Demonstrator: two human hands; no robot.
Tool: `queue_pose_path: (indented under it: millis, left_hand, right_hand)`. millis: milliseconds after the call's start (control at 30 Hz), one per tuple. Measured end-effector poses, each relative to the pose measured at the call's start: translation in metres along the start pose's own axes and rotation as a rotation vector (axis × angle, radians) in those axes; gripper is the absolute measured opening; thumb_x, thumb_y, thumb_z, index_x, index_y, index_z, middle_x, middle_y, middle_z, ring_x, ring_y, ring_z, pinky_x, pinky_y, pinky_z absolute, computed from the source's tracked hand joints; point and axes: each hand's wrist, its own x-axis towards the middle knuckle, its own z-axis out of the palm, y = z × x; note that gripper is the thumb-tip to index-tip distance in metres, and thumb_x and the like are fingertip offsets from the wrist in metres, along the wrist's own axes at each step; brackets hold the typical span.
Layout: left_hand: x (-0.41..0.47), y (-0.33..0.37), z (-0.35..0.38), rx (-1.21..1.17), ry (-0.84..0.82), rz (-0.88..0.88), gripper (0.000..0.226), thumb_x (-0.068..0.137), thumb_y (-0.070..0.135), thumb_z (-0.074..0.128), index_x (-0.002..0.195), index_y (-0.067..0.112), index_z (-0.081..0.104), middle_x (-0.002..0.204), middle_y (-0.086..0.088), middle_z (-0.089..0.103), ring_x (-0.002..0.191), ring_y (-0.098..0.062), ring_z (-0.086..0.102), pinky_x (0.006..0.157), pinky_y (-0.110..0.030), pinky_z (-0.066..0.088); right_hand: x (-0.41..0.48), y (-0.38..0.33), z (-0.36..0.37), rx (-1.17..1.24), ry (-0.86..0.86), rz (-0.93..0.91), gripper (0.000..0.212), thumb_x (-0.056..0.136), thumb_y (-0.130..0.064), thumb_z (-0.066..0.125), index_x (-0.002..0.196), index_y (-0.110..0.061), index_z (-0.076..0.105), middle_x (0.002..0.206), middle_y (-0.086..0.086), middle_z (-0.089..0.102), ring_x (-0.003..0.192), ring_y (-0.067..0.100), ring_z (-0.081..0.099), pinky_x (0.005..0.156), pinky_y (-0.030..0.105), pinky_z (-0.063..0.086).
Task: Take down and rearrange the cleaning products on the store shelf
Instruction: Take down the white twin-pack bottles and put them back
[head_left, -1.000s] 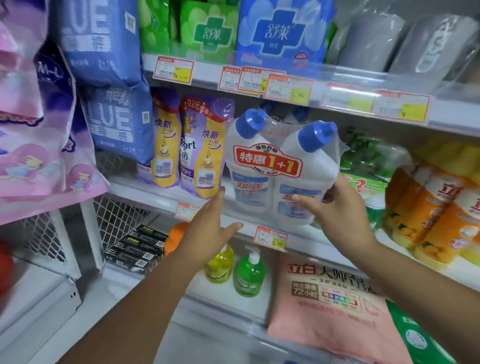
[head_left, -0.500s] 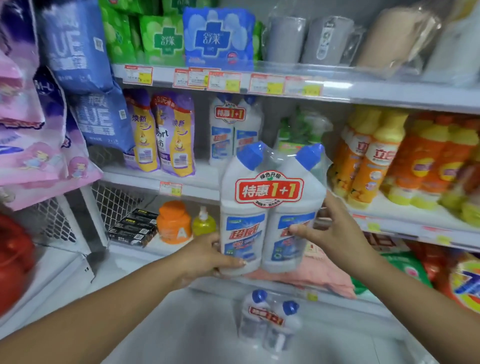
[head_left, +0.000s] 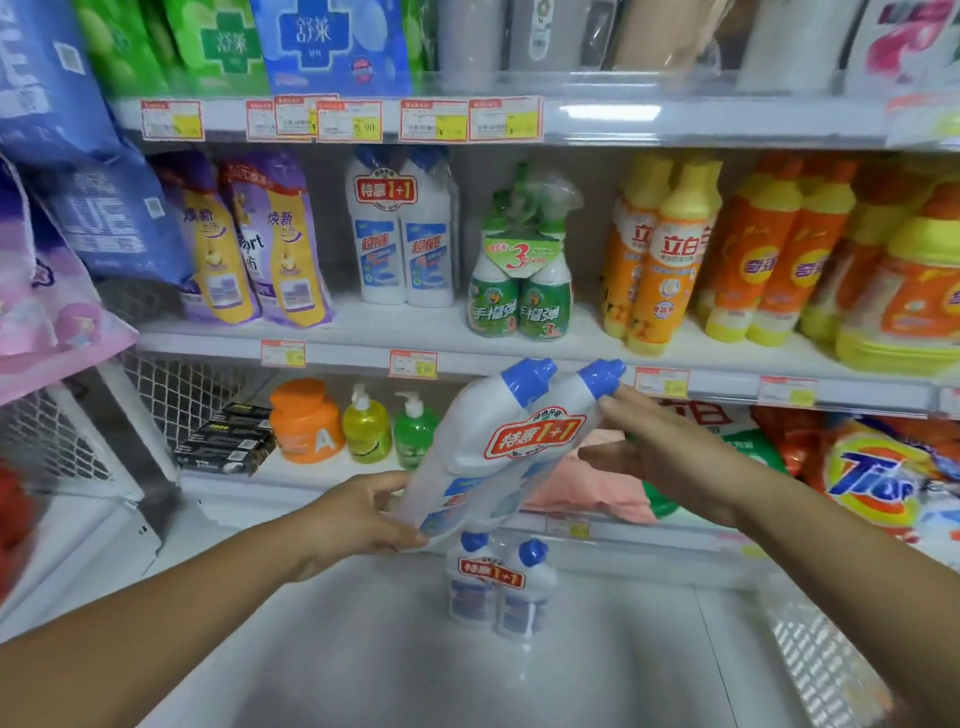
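Twin-pack (head_left: 498, 457), tilted, caps toward right hand (head_left: 660, 457), whose straight fingers steady the neck side. Left hand (head_left: 358, 514) grips the base, taking the weight. Second twin-pack (head_left: 493, 587) stands just below the left hand, probably marking the set-down spot.

Upper edge cuts off top-shelf packs (head_left: 332, 41). Print on price tags (head_left: 349, 120) too small/blurred to read. At left edge, red obj (head_left: 13, 525) blurred, mostly out of frame. Mid-frame, held twin-pack (head_left: 498, 452) hides part of pink bag (head_left: 587, 488). Far right, orange bottles (head_left: 914, 291) smeared, cropped.
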Motion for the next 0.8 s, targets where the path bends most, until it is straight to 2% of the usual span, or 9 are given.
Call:
queue_pose_path:
  millis: [100,233,367,467,533,600,667,700,800]
  left_hand:
    - [0.002,-0.008,0.010,0.116,0.102,0.098,0.065,0.060,0.011,0.092,0.114,0.039,0.066,0.112,0.003,0.070,0.102,-0.017,0.068,0.083,-0.028,0.057]
    - [0.005,-0.014,0.022,0.206,0.161,0.176,0.067,0.062,0.010,0.092,0.112,0.043,0.061,0.110,0.000,0.061,0.093,-0.022,0.067,0.080,-0.028,0.057]
    - [0.007,-0.015,0.026,0.241,0.148,0.157,0.082,0.059,0.015,0.094,0.126,0.037,0.053,0.116,0.004,0.059,0.094,-0.013,0.065,0.078,-0.023,0.056]
    - [0.009,-0.015,0.025,0.225,0.110,0.153,0.098,0.052,0.021,0.097,0.135,0.038,0.047,0.115,0.013,0.066,0.098,-0.008,0.067,0.083,-0.030,0.058]
    - [0.008,-0.015,0.026,0.226,0.112,0.178,0.102,0.049,0.023,0.097,0.136,0.037,0.045,0.114,0.016,0.067,0.098,-0.001,0.067,0.084,-0.034,0.059]
    - [0.006,-0.014,0.027,0.262,0.159,0.230,0.095,0.056,0.015,0.095,0.133,0.039,0.044,0.115,0.016,0.063,0.097,0.006,0.063,0.082,-0.031,0.060]
    - [0.005,-0.013,0.027,0.280,0.201,0.287,0.091,0.057,0.017,0.095,0.127,0.046,0.045,0.118,0.014,0.060,0.100,0.006,0.060,0.079,-0.030,0.060]
    - [0.005,-0.014,0.025,0.288,0.215,0.310,0.089,0.057,0.020,0.095,0.124,0.049,0.045,0.119,0.013,0.059,0.101,0.006,0.059,0.079,-0.029,0.060]
    - [0.007,-0.017,0.019,0.318,0.237,0.314,0.095,0.056,0.027,0.096,0.134,0.046,0.044,0.125,0.012,0.055,0.106,0.001,0.058,0.082,-0.031,0.060]
  right_hand:
    - [-0.004,0.007,-0.006,0.115,0.115,-0.005,0.058,0.085,-0.062,0.060,0.128,-0.023,0.062,0.122,0.000,0.071,0.115,0.023,0.066,0.103,0.039,0.050]
    - [-0.008,0.011,-0.012,0.191,0.198,0.027,0.053,0.080,-0.051,0.061,0.126,-0.026,0.062,0.115,-0.001,0.073,0.096,0.019,0.071,0.087,0.037,0.056]
    - [-0.014,0.006,-0.016,0.393,0.177,0.043,0.034,0.094,-0.015,0.058,0.128,-0.019,0.060,0.117,0.008,0.071,0.092,0.023,0.072,0.068,0.033,0.059]
    - [-0.017,0.005,-0.015,0.413,0.159,0.050,0.043,0.092,0.009,0.045,0.124,-0.012,0.062,0.110,0.015,0.064,0.081,0.028,0.064,0.059,0.031,0.057]
    - [-0.019,0.006,-0.015,0.392,0.125,0.036,0.046,0.088,0.015,0.046,0.121,-0.011,0.065,0.108,0.020,0.060,0.071,0.043,0.053,0.053,0.033,0.045]
    - [-0.021,0.005,-0.013,0.385,0.091,0.020,0.048,0.086,0.019,0.045,0.116,-0.010,0.069,0.122,0.023,0.061,0.081,0.048,0.050,0.059,0.039,0.046]
    - [-0.022,0.004,-0.011,0.382,0.084,0.007,0.053,0.086,0.023,0.041,0.116,-0.010,0.069,0.135,0.016,0.059,0.099,0.037,0.064,0.081,0.047,0.059]
    - [-0.022,0.003,-0.010,0.385,0.076,0.002,0.054,0.086,0.024,0.040,0.117,-0.010,0.068,0.137,0.014,0.059,0.104,0.032,0.067,0.093,0.050,0.055]
    - [-0.022,0.000,-0.010,0.403,0.054,0.008,0.056,0.087,0.025,0.039,0.121,-0.010,0.067,0.136,0.009,0.061,0.112,0.030,0.066,0.098,0.052,0.050]
